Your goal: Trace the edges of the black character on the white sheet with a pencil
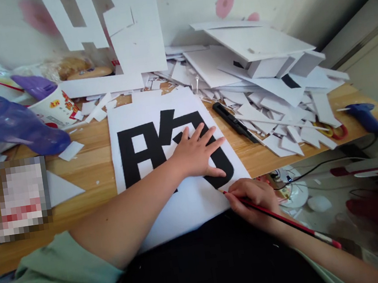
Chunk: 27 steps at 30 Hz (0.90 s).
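A wooden table (96, 159) spans the scene, its near middle hidden by the person's body and its left end cut off. On the far right lies a heap of white scraps (251, 114), so overlapped that single pieces are hard to tell apart; larger white boards (259, 40) partly cover it. At the far side stands a white cut-out panel (138, 41), its top cut off.

In the middle lies a white sheet (194, 206), its near edge passing behind the dark clothing. On it is the black character shape (128, 159), its middle and lower parts hidden by the left forearm and hand. At far left, a purple bottle (11, 124) covers part of a paper cup (54, 109); nearer, a pixelated block (21, 198) cannot be made out.

The left hand (197, 152) lies flat on the shape's right part, fingers spread wide, gripping nothing. The right hand (253, 195), at the sheet's near right edge, pinches a red-and-black pencil (292, 224) between closed fingertips, its point by the shape's lower right corner; whether it touches is unclear.

On the right are a blue glue gun (364, 117), a black cutter (234, 123) and red-and-yellow scissors (340, 132), blades hidden under scraps.
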{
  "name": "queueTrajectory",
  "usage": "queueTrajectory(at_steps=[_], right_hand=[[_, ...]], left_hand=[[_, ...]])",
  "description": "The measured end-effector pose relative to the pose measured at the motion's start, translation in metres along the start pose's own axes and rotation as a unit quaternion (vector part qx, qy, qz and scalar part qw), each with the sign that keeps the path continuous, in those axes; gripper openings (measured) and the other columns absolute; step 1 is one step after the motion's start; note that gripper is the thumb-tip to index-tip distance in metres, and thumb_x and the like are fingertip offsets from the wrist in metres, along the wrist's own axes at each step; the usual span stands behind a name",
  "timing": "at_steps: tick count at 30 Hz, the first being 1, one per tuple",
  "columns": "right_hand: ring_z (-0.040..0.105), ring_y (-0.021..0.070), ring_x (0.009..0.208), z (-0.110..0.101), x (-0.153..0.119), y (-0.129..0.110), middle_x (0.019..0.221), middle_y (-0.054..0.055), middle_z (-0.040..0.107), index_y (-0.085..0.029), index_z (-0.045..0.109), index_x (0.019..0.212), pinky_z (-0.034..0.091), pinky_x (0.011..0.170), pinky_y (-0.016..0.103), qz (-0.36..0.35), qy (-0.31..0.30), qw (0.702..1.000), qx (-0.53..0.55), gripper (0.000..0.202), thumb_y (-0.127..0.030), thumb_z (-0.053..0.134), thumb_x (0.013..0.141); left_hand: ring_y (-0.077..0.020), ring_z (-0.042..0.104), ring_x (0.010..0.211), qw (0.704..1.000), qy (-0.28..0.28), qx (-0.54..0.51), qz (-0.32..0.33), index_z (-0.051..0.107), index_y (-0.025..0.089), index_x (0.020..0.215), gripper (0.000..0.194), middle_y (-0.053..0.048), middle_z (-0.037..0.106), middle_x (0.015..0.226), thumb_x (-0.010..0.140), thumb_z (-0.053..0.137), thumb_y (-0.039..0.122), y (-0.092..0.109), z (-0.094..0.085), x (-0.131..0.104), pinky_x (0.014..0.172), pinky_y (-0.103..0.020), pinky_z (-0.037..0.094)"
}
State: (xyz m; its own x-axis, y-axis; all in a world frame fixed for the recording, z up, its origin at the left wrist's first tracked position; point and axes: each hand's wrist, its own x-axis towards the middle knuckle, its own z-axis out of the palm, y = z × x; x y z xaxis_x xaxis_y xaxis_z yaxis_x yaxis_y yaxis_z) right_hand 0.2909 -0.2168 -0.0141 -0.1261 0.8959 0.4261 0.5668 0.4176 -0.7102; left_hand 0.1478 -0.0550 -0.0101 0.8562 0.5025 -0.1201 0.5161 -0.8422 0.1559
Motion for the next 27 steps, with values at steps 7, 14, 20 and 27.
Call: queueTrajectory(at_steps=[7,14,20,27], right_hand=[[0.059,0.0116,0.058,0.001,-0.002,0.000,0.068,0.001,0.063,-0.021,0.052,0.072,0.044,0.054,0.024,0.012,0.003,1.000,-0.002,0.018,-0.010,0.063,0.082],[0.059,0.0107,0.056,-0.003,-0.005,0.005,0.067,0.000,0.063,-0.021,0.051,0.070,0.042,0.054,0.023,0.028,0.032,0.999,-0.033,0.020,-0.010,0.063,0.081],[0.058,0.0108,0.055,-0.007,-0.005,0.007,0.065,-0.001,0.063,-0.020,0.052,0.068,0.042,0.055,0.024,0.032,0.045,0.998,-0.042,0.020,-0.009,0.063,0.081],[0.057,0.0107,0.052,-0.012,-0.005,0.011,0.063,-0.001,0.063,-0.021,0.052,0.065,0.040,0.051,0.023,0.048,0.068,0.995,-0.051,0.021,-0.011,0.063,0.081]], left_hand=[[-0.0389,-0.001,0.145,1.000,-0.004,0.005,0.002,0.020,0.030,0.151,0.102,-0.009,0.005,0.161,0.069,0.039,0.088,0.000,0.000,0.000,0.110,-0.065,0.002],[-0.0390,-0.001,0.145,1.000,0.000,0.009,0.004,0.019,0.029,0.152,0.103,-0.009,0.005,0.161,0.069,0.038,0.088,0.000,0.001,0.000,0.110,-0.065,0.002],[-0.0390,0.000,0.145,1.000,0.004,0.014,0.004,0.021,0.029,0.151,0.102,-0.009,0.007,0.161,0.069,0.037,0.088,-0.001,0.002,0.000,0.110,-0.065,0.002],[-0.0393,0.000,0.145,1.000,0.008,0.019,0.005,0.021,0.029,0.151,0.102,-0.009,0.008,0.161,0.070,0.041,0.086,0.000,0.001,0.000,0.110,-0.064,0.002]])
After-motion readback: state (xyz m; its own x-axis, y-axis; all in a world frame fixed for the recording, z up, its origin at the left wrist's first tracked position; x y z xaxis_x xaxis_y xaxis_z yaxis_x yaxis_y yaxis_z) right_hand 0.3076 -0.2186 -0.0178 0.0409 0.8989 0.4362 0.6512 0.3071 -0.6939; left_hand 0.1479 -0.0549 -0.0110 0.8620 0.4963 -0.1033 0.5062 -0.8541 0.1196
